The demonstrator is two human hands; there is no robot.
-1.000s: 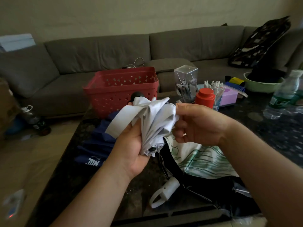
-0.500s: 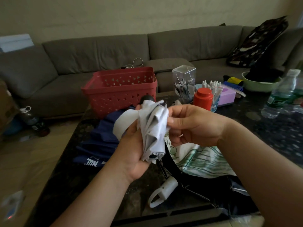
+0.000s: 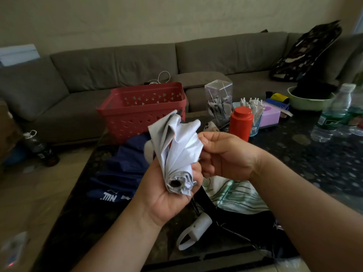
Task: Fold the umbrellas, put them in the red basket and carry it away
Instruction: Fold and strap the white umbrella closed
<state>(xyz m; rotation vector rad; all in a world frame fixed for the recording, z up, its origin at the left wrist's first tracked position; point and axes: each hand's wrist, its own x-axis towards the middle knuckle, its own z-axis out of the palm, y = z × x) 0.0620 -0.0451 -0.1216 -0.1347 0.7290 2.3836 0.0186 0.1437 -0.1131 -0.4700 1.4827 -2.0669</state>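
Note:
My left hand [image 3: 167,197] grips a bunched white umbrella [image 3: 176,152] upright by its lower end, above the dark table. My right hand [image 3: 224,158] pinches the white canopy fabric at its right side. The red basket [image 3: 141,110] stands behind on the table's far left corner and looks empty. A navy blue umbrella [image 3: 119,173] lies on the table left of my hands. An umbrella with a green-and-white print and black lining [image 3: 235,197] lies under my right forearm, its white handle [image 3: 196,228] toward me.
A red bottle [image 3: 241,122], a clear box [image 3: 218,101], a cup of white pens [image 3: 253,114], a purple box [image 3: 271,114], a green bowl [image 3: 308,101] and water bottles [image 3: 332,114] crowd the table's far right. A grey sofa [image 3: 117,65] runs behind. A dark bottle [image 3: 39,148] lies on the floor.
The white umbrella has been turned so its tip end faces me. My right hand shifted along the canopy, and the folds are gathered tighter around the shaft.

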